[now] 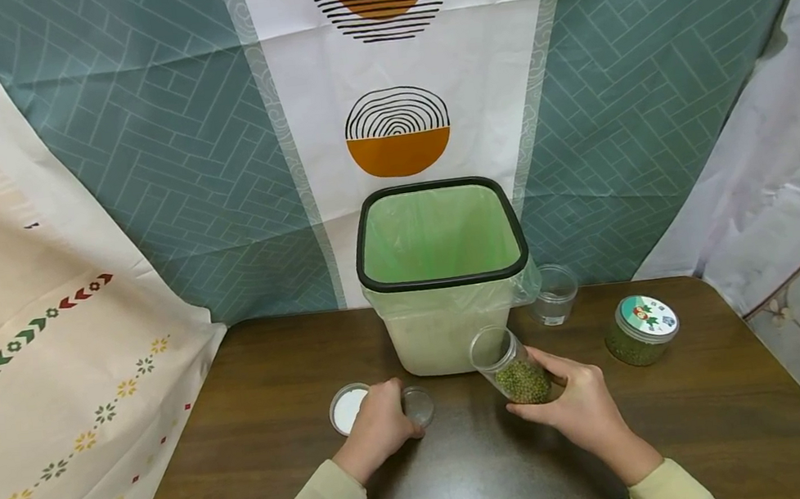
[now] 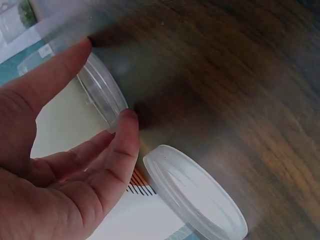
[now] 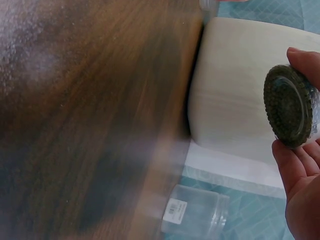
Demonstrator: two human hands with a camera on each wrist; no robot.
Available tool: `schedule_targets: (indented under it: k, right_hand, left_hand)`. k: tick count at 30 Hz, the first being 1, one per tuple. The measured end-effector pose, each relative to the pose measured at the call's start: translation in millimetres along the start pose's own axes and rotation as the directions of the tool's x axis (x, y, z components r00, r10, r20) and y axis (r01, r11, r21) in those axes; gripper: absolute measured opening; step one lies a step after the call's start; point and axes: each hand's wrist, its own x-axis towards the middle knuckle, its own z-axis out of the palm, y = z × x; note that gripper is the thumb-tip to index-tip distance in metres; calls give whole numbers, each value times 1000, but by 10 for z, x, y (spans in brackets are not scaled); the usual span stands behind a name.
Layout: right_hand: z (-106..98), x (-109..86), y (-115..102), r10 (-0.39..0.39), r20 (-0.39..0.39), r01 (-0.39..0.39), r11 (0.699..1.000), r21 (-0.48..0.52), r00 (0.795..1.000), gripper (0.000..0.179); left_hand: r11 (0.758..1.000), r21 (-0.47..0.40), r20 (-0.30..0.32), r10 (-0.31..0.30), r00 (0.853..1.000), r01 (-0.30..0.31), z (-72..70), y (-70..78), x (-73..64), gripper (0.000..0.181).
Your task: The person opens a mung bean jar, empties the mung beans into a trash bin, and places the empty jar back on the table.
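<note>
In my right hand I grip a clear jar part filled with green beans. It is lifted and tilted, its uncovered mouth pointing up and left, beside the bin. The right wrist view shows the jar's bean-covered base between thumb and fingers. My left hand pinches a clear lid by its edges, low at the table, with thumb and fingertips on opposite sides. Just left of that hand lies a second lid with a white inside, partly covered by the hand in the head view.
A pale bin with a black rim and green liner stands at the table's back. Behind its right side is a clear jar. Farther right sits a jar of green contents with a labelled lid. Patterned cloths border the brown table.
</note>
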Motion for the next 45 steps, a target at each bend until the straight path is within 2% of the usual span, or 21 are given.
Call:
schedule_targets:
  k: [10,16,20,24,26,32,36,38,40,45]
  right_hand:
    - [-45,17,-58,-31,-2,31,999,10,1000,76]
    - [-135,46,-147,-36,-3,36,998,43,999,76]
    - [-237,74,-206,-19,-22,20,998,54,1000,77]
    - [-368,112,-267,10,-59,-7,999,53,998,78]
    - [-442,139,-300,27,-74,-22,998,63,997,79]
    - [-666,230,-379,29,-107,-22,997,71,994,79]
    - [-824,314,-458,25,-150,-17,999,49,988,80]
    - [-909,363,-501,25,-187,-20,999,28,982,80]
    - [-992,413,-548,12,-221,-9,1000,18,975,79]
    - [-1175,531,-773,-17,-259,25,999,26,966,77]
  left_hand:
    - [1000,17,11,-3,1000,3,-39,1,-1,57]
    - [1000,14,-13,0,1000,0,-169,10,30,59]
    - [999,-7,-33,-34,999,34,-355,49,61,60]
    - [997,-38,-54,-63,997,61,-606,92,96,57]
    - [996,-67,-72,-60,996,55,-747,105,115,55]
    - [995,-80,-184,-67,981,53,-1218,143,171,41]
    - [999,-48,-280,-30,960,18,-1541,206,210,28]
    - [999,-38,-344,-5,939,-9,-1674,249,237,23]
    - [998,-38,-418,20,908,-40,-1780,299,263,20]
    - [990,-51,-575,77,815,-129,-1951,459,324,18]
